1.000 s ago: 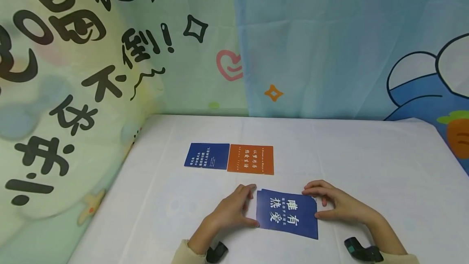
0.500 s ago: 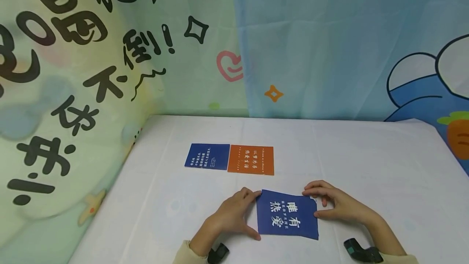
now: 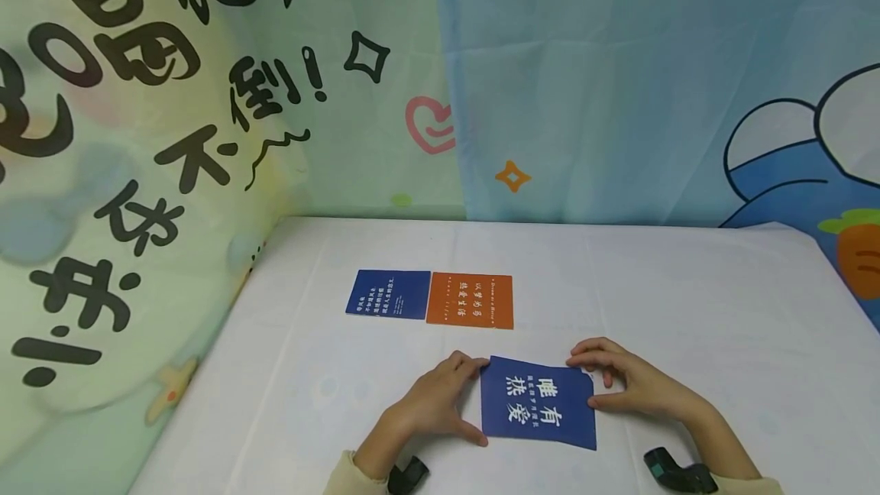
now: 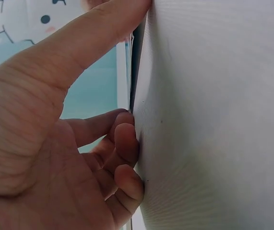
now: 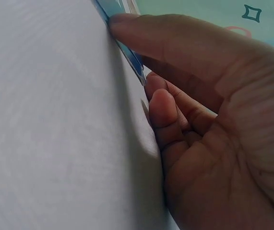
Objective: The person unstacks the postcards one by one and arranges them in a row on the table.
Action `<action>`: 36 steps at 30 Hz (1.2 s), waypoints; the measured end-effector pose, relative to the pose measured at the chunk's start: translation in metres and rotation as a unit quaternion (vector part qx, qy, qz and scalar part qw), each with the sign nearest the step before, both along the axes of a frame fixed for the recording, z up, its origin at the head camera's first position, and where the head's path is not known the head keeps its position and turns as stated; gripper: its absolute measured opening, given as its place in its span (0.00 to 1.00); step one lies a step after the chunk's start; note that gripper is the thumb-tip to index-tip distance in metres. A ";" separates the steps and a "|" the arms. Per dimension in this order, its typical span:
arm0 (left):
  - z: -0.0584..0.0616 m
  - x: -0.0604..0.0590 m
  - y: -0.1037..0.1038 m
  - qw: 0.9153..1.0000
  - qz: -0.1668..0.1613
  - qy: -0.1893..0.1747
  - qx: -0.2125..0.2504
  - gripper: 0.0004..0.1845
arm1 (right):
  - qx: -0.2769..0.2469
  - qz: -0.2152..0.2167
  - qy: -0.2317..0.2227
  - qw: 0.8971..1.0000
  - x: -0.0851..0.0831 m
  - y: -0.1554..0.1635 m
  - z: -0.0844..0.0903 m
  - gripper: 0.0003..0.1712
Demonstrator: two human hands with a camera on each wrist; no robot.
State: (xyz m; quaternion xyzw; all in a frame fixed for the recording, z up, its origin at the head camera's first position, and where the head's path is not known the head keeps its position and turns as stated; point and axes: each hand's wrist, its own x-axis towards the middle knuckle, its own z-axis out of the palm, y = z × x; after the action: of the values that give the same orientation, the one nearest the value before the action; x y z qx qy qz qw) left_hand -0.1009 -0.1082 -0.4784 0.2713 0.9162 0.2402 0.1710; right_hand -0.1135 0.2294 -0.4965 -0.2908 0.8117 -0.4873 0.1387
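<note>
A small stack of blue cards (image 3: 538,403) with white Chinese characters lies on the white table in front of me. My left hand (image 3: 440,399) spans its left side, index fingertip at the far corner and thumb at the near one. In the left wrist view the thumb (image 4: 79,45) stretches beside the thin card edges, other fingers bent against the cloth. My right hand (image 3: 639,380) holds the right side, thumb on the edge and index finger over the far right corner. The right wrist view shows that thumb (image 5: 165,36) pressing the cards' edge (image 5: 132,60).
Farther back, a blue card (image 3: 388,294) and an orange card (image 3: 470,301) with white writing lie side by side. The white tablecloth (image 3: 674,273) reaches back to a printed curtain (image 3: 584,82). A black wrist device (image 3: 681,470) sits on the right wrist.
My left index finger has come to the stack's far left corner and the thumb has slid down to the near corner. The uneven left edges have lined up. The right hand has barely moved.
</note>
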 end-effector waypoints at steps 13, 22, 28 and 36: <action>-0.004 -0.001 -0.002 0.999 -0.002 -0.004 0.039 0.56 | 0.000 -0.010 -0.011 1.000 0.000 0.001 -0.003 0.27; -0.005 -0.004 -0.003 0.995 0.001 -0.029 0.095 0.56 | -0.003 -0.016 0.001 1.000 0.001 0.000 -0.002 0.28; -0.004 -0.008 -0.004 0.988 -0.005 -0.076 0.133 0.56 | 0.021 -0.023 0.010 0.999 0.001 0.001 -0.001 0.28; -0.006 -0.010 -0.004 0.984 -0.020 -0.085 0.155 0.57 | 0.001 -0.024 0.010 1.000 0.000 0.001 0.000 0.28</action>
State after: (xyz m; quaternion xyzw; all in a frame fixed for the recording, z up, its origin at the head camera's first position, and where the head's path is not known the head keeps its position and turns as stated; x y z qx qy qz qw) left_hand -0.1105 -0.1124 -0.4848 0.2912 0.8446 0.3979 0.2086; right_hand -0.1134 0.2307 -0.4960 -0.2757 0.8203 -0.4867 0.1188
